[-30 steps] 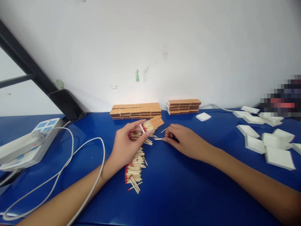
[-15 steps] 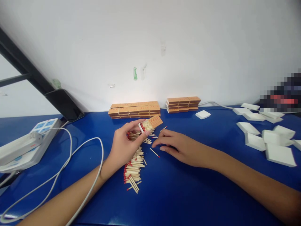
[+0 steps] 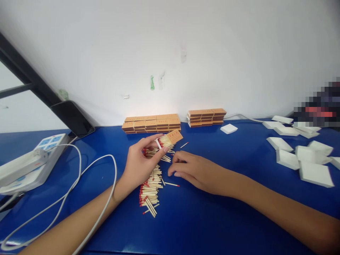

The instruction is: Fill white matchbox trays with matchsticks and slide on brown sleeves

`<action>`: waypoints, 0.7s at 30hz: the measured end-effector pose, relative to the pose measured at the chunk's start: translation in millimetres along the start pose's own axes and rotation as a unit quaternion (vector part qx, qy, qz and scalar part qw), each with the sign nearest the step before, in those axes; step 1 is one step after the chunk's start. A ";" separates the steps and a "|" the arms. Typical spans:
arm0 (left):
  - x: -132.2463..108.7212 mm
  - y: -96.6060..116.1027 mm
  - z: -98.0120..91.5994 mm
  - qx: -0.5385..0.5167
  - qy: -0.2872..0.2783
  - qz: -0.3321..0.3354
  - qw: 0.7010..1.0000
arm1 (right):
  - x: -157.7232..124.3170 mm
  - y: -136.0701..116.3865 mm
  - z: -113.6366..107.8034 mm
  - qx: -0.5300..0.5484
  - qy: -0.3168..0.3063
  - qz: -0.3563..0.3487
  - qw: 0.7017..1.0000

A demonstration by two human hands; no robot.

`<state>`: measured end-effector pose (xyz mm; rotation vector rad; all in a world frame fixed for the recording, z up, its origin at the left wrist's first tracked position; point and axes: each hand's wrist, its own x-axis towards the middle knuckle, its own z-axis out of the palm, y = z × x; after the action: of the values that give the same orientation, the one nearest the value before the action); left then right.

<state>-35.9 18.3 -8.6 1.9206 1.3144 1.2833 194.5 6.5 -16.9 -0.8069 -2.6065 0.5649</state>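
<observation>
Between its thumb and fingers my left hand (image 3: 142, 157) grips a partly slid-open matchbox (image 3: 174, 136), tilted, with red-tipped matches showing in its white tray. Below that hand lies a long pile of loose matches (image 3: 150, 191), heads mostly toward the left; its upper part is partly covered by the hand. My right hand (image 3: 190, 170) is low over the table to the right of the pile. Its fingers are loosely bent and apart, with nothing visible in them. Just below its fingertips rests a single match (image 3: 172, 184). Another stray match (image 3: 184, 145) lies beyond the knuckles.
Stacked matchboxes stand along the wall in a left row (image 3: 151, 124) and a right row (image 3: 206, 117). White empty trays (image 3: 316, 173) are scattered at the right, one tray (image 3: 228, 128) apart. At left are a power strip (image 3: 50, 152), a looping white cable (image 3: 113, 170) and a phone (image 3: 71, 118).
My right hand has shifted slightly left and toward me. The single match below its fingers has moved nearer to me and turned almost level. My left hand keeps its hold on the matchbox.
</observation>
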 end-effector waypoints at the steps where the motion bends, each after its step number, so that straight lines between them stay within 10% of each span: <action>1: 0.1 0.0 0.0 -0.001 0.000 -0.002 1.000 | 0.1 -1.3 -0.2 0.002 0.000 0.001 1.000; 21: 0.1 -2.2 -0.4 0.004 0.004 -0.003 1.000 | -1.1 -8.1 -5.1 0.012 -0.025 0.025 0.999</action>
<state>-37.3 19.3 -10.2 1.9168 1.3296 1.2869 193.9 1.1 -9.0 -0.8639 -2.6253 0.6367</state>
